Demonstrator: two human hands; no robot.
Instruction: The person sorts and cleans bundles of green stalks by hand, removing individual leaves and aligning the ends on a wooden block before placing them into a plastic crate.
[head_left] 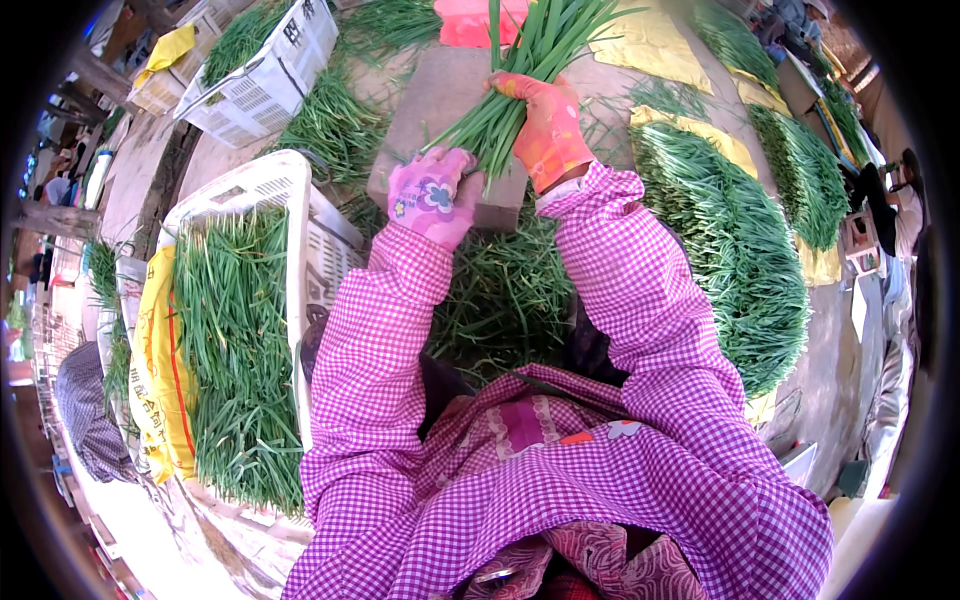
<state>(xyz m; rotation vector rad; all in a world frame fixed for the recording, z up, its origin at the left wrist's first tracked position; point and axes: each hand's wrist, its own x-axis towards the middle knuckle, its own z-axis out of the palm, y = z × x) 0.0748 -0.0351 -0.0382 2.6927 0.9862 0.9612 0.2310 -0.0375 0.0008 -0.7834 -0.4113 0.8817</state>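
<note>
A bunch of green chives [545,45] is held over a low grey-brown block [425,95]. My right hand [545,125], in an orange and pink glove, wraps round the middle of the bunch. Against the bunch's nearer end, my left hand [432,195] has its fingers curled in a pink flowered glove and appears to grip some of the leaves there. Part of that grip is hidden behind the glove. Loose green leaves [505,290] lie heaped below the block, between my arms.
To the left stands a white plastic crate [300,200] full of chives, with a yellow sack [165,370] along its side. Another white crate [265,90] is farther back. Bundled chives [720,250] lie in a long row on the right. A red-pink object [470,25] sits beyond the block.
</note>
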